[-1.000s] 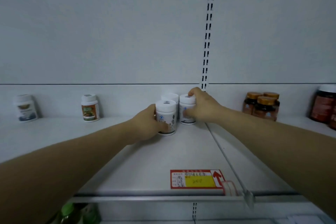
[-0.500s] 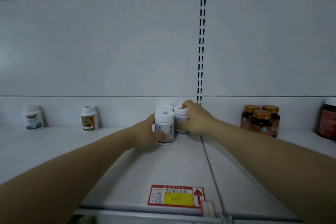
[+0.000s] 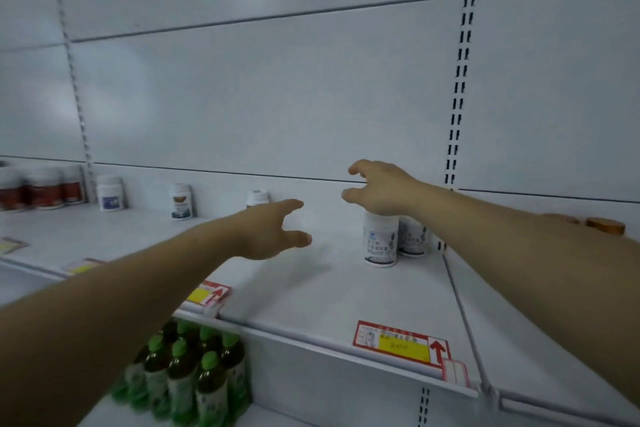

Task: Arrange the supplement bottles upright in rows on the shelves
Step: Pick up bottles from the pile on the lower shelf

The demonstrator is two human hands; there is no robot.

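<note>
Hovering over a store shelf point(image 3: 311, 291), both hands are spread loosely, holding nothing.
White supplement bottles point(image 3: 380, 241) stand upright at centre right, just under the right hand point(image 3: 382, 189); the left hand point(image 3: 270, 230) hangs apart to their left. They look light, rigid and smooth, likely best gripped round the body below the cap.

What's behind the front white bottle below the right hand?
Behind the front white bottle a second white bottle stands upright, slightly to the right. The right hand covers both caps; anything further back is hidden by hand and bottles.
</note>
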